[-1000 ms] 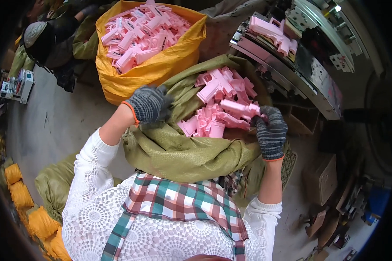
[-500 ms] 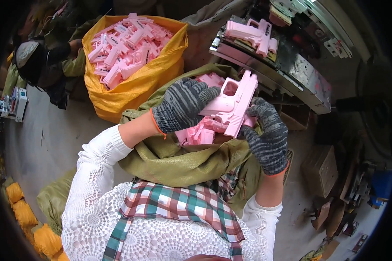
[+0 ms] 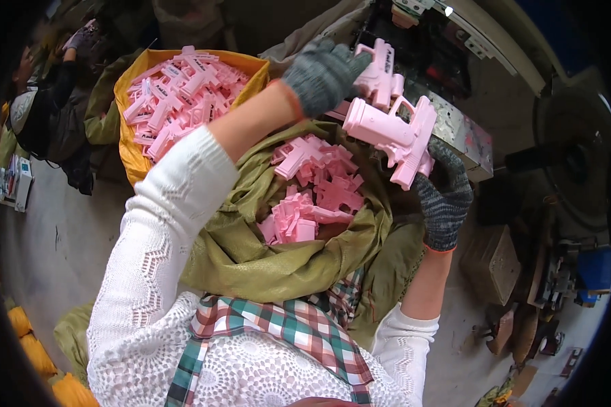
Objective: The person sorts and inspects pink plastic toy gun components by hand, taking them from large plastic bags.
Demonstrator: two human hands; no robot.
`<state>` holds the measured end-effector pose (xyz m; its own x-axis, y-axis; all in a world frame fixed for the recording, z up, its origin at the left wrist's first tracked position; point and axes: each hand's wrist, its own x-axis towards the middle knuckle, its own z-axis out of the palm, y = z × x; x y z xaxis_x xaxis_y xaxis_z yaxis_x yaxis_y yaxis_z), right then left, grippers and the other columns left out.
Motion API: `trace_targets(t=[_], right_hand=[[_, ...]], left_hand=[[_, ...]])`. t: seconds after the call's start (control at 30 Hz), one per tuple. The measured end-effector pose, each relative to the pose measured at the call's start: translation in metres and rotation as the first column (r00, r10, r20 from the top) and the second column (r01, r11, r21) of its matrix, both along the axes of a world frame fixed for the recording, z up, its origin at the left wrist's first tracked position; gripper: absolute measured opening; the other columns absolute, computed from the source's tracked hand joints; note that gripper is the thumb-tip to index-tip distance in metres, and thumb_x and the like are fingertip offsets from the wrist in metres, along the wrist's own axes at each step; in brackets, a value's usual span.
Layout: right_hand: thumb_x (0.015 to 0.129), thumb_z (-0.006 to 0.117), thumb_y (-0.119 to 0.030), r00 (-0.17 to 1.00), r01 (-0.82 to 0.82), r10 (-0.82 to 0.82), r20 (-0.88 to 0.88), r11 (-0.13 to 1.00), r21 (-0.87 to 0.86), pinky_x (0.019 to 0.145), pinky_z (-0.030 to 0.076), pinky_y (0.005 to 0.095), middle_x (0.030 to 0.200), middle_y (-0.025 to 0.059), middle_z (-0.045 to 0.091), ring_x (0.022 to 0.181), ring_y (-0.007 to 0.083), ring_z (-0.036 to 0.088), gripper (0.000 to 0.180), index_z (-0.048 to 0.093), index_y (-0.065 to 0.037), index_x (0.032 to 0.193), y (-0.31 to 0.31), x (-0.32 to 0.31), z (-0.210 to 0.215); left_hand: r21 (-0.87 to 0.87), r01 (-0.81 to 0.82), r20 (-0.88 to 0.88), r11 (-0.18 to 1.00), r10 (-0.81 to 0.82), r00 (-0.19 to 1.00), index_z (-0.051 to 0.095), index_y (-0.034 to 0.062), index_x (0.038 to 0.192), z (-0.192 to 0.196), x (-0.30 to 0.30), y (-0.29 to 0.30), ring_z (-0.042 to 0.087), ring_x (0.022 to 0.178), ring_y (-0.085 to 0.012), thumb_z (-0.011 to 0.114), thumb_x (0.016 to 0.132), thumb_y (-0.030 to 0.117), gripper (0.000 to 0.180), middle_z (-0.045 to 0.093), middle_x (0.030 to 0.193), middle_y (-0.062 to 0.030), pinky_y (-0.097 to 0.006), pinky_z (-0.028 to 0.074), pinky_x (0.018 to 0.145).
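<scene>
My left hand (image 3: 322,78), in a grey striped knit glove, reaches up to the machine. Its fingers close around the near end of a pink toy pistol (image 3: 385,71) with dark print, lying there; the glove hides part of the toy. Below and to the right, my right hand (image 3: 447,197), gloved alike, grips another pink toy pistol (image 3: 390,132) with no print visible. That toy is held up in front of the machine's edge. Between my arms an olive woven sack (image 3: 251,261) gapes, with several pink toy pistols (image 3: 312,190) heaped inside.
A yellow woven sack (image 3: 127,152) full of printed pink toy pistols stands at the far left. The machine (image 3: 465,129) is at the upper right. A cardboard box (image 3: 492,264) sits on the floor at right. Another person (image 3: 61,115) works at the upper left.
My left hand has let go of the unprinted toy pistol and moved up to the printed one on the machine. My right hand has raised its toy pistol toward the machine.
</scene>
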<state>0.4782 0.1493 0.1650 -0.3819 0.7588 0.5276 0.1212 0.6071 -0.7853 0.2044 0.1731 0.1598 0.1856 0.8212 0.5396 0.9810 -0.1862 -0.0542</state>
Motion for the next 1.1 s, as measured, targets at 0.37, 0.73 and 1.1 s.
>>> trace_targets(t=[0.37,0.73,1.1], right_hand=[[0.075,0.063,0.0,0.9,-0.151,-0.032,0.435,0.913,0.38,0.099,0.039,0.0346,0.12,0.0141,0.055,0.114,0.0286,0.05,0.039,0.061,-0.014,0.112,0.117,-0.055,0.0],[0.073,0.065,-0.009,0.622,-0.428,0.291,0.727,0.904,0.004,0.088,0.046,0.0389,0.113,0.0191,0.056,0.099,0.0321,0.057,0.047,0.053,-0.005,0.118,-0.014,-0.036,-0.082],[0.069,0.061,0.005,0.876,-0.125,0.257,0.408,0.938,-0.322,0.074,0.051,0.0328,0.097,0.0147,0.062,0.085,0.0228,0.063,0.039,0.059,-0.005,0.107,-0.042,-0.011,-0.052]], left_hand=[[0.006,-0.766,-0.167,0.643,0.756,0.634,0.04,0.005,0.132,-0.061,-0.155,-0.185,0.057,0.08,-0.0318,0.064,0.077,0.037,0.068,0.06,0.09,-0.0161,-0.041,0.044,0.075],[-0.105,-0.228,0.282,0.968,0.249,0.927,0.035,-0.002,0.133,-0.076,-0.079,-0.167,0.039,0.122,-0.0358,0.066,0.079,0.027,0.069,0.044,0.129,-0.0224,-0.04,0.029,0.104],[-0.31,0.535,0.87,0.786,0.008,0.492,0.026,0.0017,0.138,-0.085,0.009,-0.142,0.036,0.127,-0.0267,0.064,0.084,0.03,0.072,0.035,0.138,-0.0178,-0.035,0.029,0.105]])
